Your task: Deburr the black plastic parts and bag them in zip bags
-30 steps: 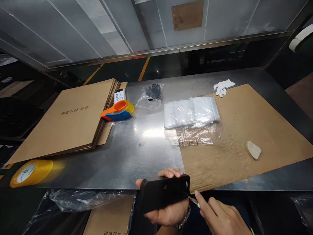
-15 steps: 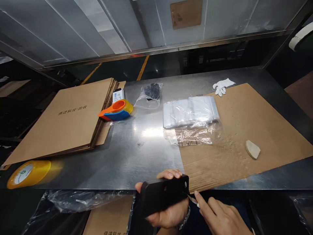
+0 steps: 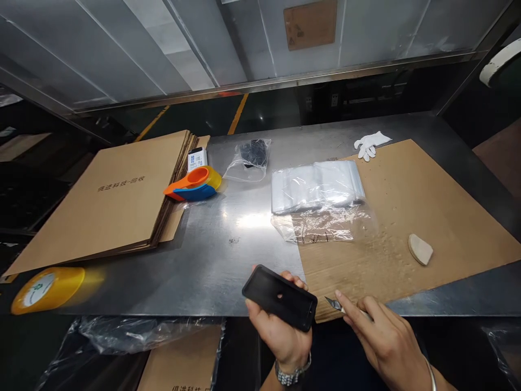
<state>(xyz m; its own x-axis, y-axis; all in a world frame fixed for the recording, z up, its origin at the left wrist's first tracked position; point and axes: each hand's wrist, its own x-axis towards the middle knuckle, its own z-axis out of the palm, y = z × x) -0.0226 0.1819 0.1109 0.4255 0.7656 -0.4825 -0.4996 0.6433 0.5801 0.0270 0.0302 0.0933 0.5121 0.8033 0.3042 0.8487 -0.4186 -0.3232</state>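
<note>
A black phone case-like shell [image 3: 264,293] lies in my left hand [image 3: 280,339], its hollow inside turned up and a small hole near its middle. My left fingers wrap round its long edges. My right hand [image 3: 382,336] grips a small knife [image 3: 334,304], its pointed metal blade aimed at the shell's right end but apart from it. The index finger stretches along the knife; most of its handle is hidden in the hand. Both hands are at the near edge of the metal table [image 3: 211,260].
Flattened cardboard boxes [image 3: 101,201] are stacked left, beside an orange and blue tape dispenser [image 3: 195,183]. A yellow tape roll [image 3: 49,289] sits near the front edge. Clear plastic bags [image 3: 317,187], a white glove [image 3: 371,145] and a beige pad [image 3: 420,249] lie around a cardboard sheet [image 3: 448,217].
My left hand has turned the black shell from its side to hollow face up. My right hand has drawn the knife away from it, up and slightly right.
</note>
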